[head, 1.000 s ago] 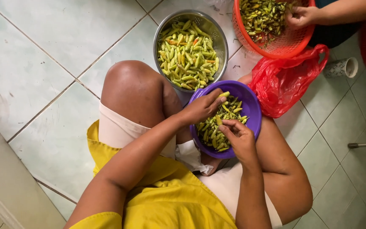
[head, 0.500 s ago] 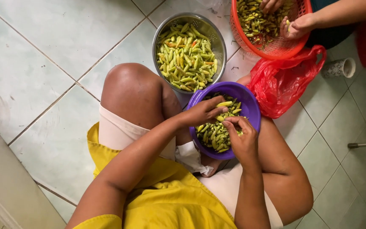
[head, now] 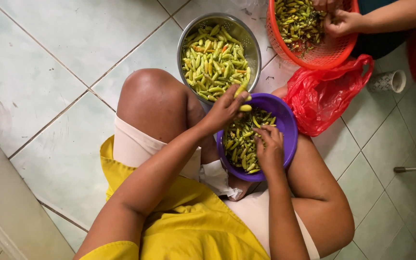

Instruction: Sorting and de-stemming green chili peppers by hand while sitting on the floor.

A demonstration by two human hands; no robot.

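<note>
Between my knees, my left hand (head: 225, 110) pinched a chili (head: 243, 99) toward the well-filled steel colander (head: 252, 44) at twelve o'clock; my right hand (head: 269, 148) dug, fingers curled, in the half-full purple bowl (head: 289, 126).

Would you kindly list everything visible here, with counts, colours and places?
steel bowl: one, silver, top centre, full of green chillies
purple bowl: one, between the knees, holds chillies
orange basket: one, top right, holds chillies
red plastic bag: one, right of purple bowl
cup: one, pale patterned, on its side, right
co-worker's hands: two, in the basket
left hand: pinches a yellow-green chilli
right hand: in purple bowl, grip unclear
</note>
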